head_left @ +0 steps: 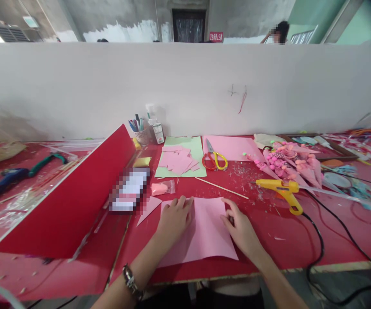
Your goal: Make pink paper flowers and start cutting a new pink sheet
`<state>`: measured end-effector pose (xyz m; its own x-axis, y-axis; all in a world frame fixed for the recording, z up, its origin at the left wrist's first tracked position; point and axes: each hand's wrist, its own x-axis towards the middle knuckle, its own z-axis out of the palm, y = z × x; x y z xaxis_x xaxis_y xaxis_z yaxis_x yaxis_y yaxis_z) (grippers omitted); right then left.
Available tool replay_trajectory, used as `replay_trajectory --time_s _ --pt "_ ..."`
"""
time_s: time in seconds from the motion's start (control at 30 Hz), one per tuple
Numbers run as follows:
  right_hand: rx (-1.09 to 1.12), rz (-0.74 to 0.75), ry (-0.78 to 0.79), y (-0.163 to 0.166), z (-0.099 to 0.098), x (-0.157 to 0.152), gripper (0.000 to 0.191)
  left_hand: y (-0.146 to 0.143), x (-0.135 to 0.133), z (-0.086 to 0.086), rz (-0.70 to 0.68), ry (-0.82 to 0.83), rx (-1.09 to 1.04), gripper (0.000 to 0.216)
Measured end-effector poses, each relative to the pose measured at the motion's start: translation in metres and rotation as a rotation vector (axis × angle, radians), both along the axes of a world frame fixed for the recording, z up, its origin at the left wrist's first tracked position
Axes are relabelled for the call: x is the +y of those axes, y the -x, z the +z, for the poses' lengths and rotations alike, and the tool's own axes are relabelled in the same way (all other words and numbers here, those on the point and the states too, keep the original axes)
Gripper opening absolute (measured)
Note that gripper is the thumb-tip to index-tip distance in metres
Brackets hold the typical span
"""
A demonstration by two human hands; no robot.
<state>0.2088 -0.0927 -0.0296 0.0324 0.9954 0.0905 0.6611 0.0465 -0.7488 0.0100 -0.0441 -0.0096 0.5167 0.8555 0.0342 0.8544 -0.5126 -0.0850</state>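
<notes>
A sheet of pink paper [209, 231] with a soft crease lies on the red table in front of me. My left hand [176, 218] rests palm down on its left part, fingers stretched out over the surface. At the sheet's right edge is my right hand [238, 225], thumb on the paper and index finger at the upper corner, gripping the edge; its other fingers are curled and partly hidden. Beside my left hand lies a pink paper triangle [149, 209]. A small bag with pink material [162, 188] sits just beyond it.
Scissors [216, 159] and pink cut pieces [179, 159] lie ahead. To the right are a yellow glue gun [282, 189] with a cord and decorated pink cones [291, 159]. A red board [76, 206] stands tilted at left, near a phone [130, 189]. A white partition [185, 86] rises behind.
</notes>
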Motion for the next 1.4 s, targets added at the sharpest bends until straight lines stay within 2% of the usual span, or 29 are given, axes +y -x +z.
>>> replay_trajectory --time_s 0.37,0.73,0.9,0.97,1.07,1.13,1.3,1.4 --pt "-0.17 -0.009 -0.027 0.001 -0.009 -0.003 0.025 -0.002 0.0 -0.005 0.009 -0.016 0.034 0.045" --pt "-0.166 0.026 -0.032 0.0 -0.006 -0.007 0.022 -0.002 -0.003 -0.009 0.006 -0.044 0.002 0.045" --pt "-0.1 -0.027 -0.016 -0.003 -0.004 -0.01 0.019 -0.004 -0.005 -0.008 0.01 -0.055 0.009 0.045" --pt "0.003 -0.064 0.022 -0.001 -0.001 -0.013 0.026 -0.005 -0.009 -0.009 0.015 -0.065 0.006 0.045" --pt "0.203 -0.085 0.093 0.002 0.002 -0.019 0.052 -0.006 -0.018 -0.011 0.046 -0.074 -0.055 0.045" --pt "0.248 -0.08 0.126 0.003 0.002 -0.024 0.058 -0.006 -0.024 -0.012 0.073 -0.054 -0.125 0.044" --pt "0.077 -0.09 0.117 0.008 0.002 -0.033 0.039 -0.003 -0.03 -0.017 0.013 0.035 -0.218 0.045" --pt "-0.015 -0.11 0.105 0.01 0.005 -0.034 0.034 -0.002 -0.029 -0.018 -0.001 0.056 -0.214 0.045"
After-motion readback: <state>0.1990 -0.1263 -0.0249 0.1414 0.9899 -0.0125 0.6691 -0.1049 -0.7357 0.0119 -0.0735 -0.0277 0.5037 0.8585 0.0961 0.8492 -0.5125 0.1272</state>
